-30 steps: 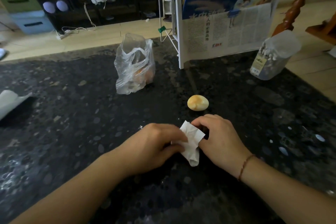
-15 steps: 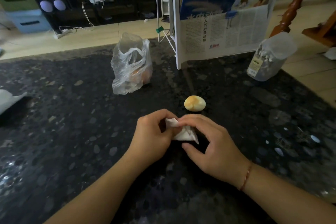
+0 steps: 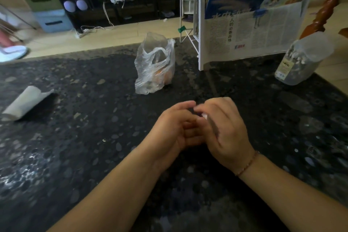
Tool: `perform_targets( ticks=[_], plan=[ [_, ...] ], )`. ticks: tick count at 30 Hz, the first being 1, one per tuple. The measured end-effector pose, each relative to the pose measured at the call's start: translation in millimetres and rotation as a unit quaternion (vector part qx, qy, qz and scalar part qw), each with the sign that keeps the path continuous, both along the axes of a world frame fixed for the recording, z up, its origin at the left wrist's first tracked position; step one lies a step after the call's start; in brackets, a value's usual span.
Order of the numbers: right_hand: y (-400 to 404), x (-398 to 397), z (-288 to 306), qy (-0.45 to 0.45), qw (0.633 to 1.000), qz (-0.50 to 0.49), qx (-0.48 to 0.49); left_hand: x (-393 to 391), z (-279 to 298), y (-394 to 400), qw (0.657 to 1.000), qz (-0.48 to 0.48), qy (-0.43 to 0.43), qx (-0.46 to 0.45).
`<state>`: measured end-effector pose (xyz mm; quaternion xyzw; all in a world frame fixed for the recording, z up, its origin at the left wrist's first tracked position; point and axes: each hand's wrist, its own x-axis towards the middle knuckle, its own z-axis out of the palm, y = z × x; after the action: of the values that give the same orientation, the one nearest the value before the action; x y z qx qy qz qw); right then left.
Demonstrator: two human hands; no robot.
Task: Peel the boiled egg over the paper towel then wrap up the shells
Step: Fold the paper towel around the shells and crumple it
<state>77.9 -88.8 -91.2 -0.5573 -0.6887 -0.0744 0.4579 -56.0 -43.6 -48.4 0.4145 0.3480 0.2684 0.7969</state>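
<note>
My left hand (image 3: 172, 128) and my right hand (image 3: 227, 131) are pressed together above the dark speckled table (image 3: 75, 147), fingers curled toward each other. Between them they hold the crumpled white paper towel (image 3: 204, 116); only a small white corner shows at my right fingers, and the rest is hidden inside the hands. The peeled egg is out of sight behind my hands. No shells are visible.
A paper towel roll (image 3: 24, 102) lies at the left of the table. A clear plastic bag (image 3: 154, 68) with something orange inside stands behind my hands. A white rack of newspapers (image 3: 244, 30) and a clear jar of cotton swabs (image 3: 301, 60) stand at the back right.
My hands have closed together round the paper towel and lifted slightly, hiding nearly all of it. The egg, visible before just beyond my hands, is now covered. The view has shifted, showing the roll.
</note>
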Motion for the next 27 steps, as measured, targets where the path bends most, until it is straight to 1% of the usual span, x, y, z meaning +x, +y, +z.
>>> perform_targets(
  ticks=[1, 2, 3, 4, 5, 6, 7, 8, 9, 10, 11, 12, 13, 14, 15, 16, 17, 18, 20, 21, 22, 25, 27],
  plan=[
    [3.7, -0.1, 1.0, 0.006, 1.000, 0.000, 0.004, -4.7, 1.6, 2.5, 0.999, -0.005, -0.029, -0.030],
    [7.1, -0.7, 1.0, 0.033, 0.999, -0.002, 0.002, -9.2, 2.3, 5.1, 0.997, -0.019, -0.050, -0.049],
    [9.8, -2.5, 1.8, 0.084, 0.996, -0.010, -0.007, -13.2, 2.4, 7.7, 0.996, -0.036, -0.060, -0.059],
    [11.9, -5.9, 2.7, 0.159, 0.987, -0.024, -0.025, -15.8, 3.2, 8.6, 0.996, -0.043, -0.055, -0.059],
    [13.6, -11.5, 6.1, 0.256, 0.964, -0.035, -0.054, -17.5, 1.2, 10.4, 0.999, -0.030, -0.020, -0.028],
    [14.7, -18.3, 11.0, 0.374, 0.923, -0.028, -0.088, -17.6, -2.9, 11.3, 0.998, 0.003, 0.047, 0.044],
    [16.7, -25.0, 17.2, 0.503, 0.856, -0.010, -0.120, -17.1, -8.7, 11.4, 0.980, 0.049, 0.124, 0.148],
    [20.0, -29.3, 20.9, 0.614, 0.776, 0.004, -0.148, -16.2, -14.5, 11.2, 0.943, 0.099, 0.181, 0.260],
    [22.3, -32.7, 24.7, 0.700, 0.692, 0.022, -0.174, -16.0, -19.7, 9.7, 0.901, 0.133, 0.200, 0.361],
    [23.9, -34.1, 25.0, 0.758, 0.621, 0.042, -0.195, -17.4, -25.1, 7.2, 0.865, 0.138, 0.191, 0.442],
    [25.1, -34.8, 25.3, 0.798, 0.561, 0.067, -0.209, -19.6, -30.4, 5.9, 0.821, 0.131, 0.180, 0.526],
    [26.1, -35.2, 25.1, 0.823, 0.515, 0.098, -0.217, -22.2, -35.5, 6.2, 0.758, 0.122, 0.173, 0.617],
    [26.6, -35.0, 22.2, 0.838, 0.481, 0.128, -0.223, -25.3, -39.8, 8.2, 0.678, 0.115, 0.173, 0.705],
    [26.8, -34.3, 18.9, 0.846, 0.460, 0.142, -0.229, -27.4, -41.3, 10.5, 0.604, 0.112, 0.170, 0.770],
    [26.0, -32.9, 17.3, 0.850, 0.448, 0.146, -0.235, -28.8, -44.4, 14.0, 0.548, 0.108, 0.170, 0.812],
    [24.7, -32.0, 16.6, 0.850, 0.443, 0.150, -0.241, -29.3, -46.3, 16.6, 0.509, 0.100, 0.174, 0.837],
    [23.5, -31.9, 16.3, 0.851, 0.439, 0.158, -0.241, -30.3, -48.3, 18.5, 0.488, 0.083, 0.177, 0.851],
    [22.4, -32.1, 17.1, 0.851, 0.436, 0.171, -0.238, -31.4, -50.4, 19.7, 0.481, 0.060, 0.178, 0.856],
    [19.9, -32.2, 16.0, 0.853, 0.421, 0.198, -0.238, -33.5, -51.0, 20.5, 0.489, 0.014, 0.179, 0.854],
    [18.2, -32.4, 16.0, 0.848, 0.420, 0.203, -0.249, -34.1, -50.9, 21.4, 0.493, -0.002, 0.178, 0.851],
    [16.5, -32.8, 16.8, 0.837, 0.433, 0.204, -0.268, -34.7, -51.5, 22.7, 0.500, -0.012, 0.175, 0.848],
    [10.5, -35.6, 13.6, 0.775, 0.497, 0.210, -0.329, -38.4, -55.3, 26.2, 0.528, -0.024, 0.160, 0.834],
    [7.7, -39.2, 11.7, 0.741, 0.542, 0.212, -0.335, -44.4, -55.8, 30.4, 0.522, -0.025, 0.157, 0.838]
  ],
)
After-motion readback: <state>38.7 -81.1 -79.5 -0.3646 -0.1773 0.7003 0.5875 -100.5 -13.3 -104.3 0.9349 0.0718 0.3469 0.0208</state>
